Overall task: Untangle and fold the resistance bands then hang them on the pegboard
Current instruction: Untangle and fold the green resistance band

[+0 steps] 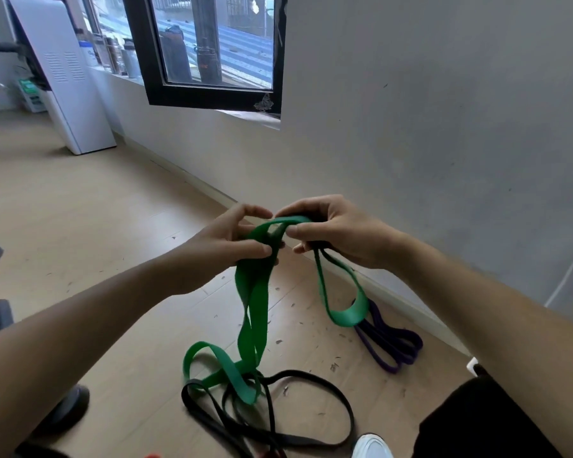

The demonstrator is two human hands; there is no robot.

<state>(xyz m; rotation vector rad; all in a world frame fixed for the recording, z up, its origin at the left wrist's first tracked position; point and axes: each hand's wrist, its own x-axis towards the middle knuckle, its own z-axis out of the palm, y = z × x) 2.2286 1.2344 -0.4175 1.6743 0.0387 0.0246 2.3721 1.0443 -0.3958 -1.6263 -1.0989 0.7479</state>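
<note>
You're early on — no pegboard shows, and nothing is folded. The black band [278,421] sprawls in thin loops on the wood floor [80,226], the flat, matte green band [252,312] trailing into it; the purple band [394,345] lies doubled by the wall. Your left hand [225,246] and right hand [331,233] pinch the green band's top, close together.

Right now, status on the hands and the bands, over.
Left hand and right hand both gripping green band. Its lower loops tangled with black band on floor. Purple band lies apart by wall.
</note>
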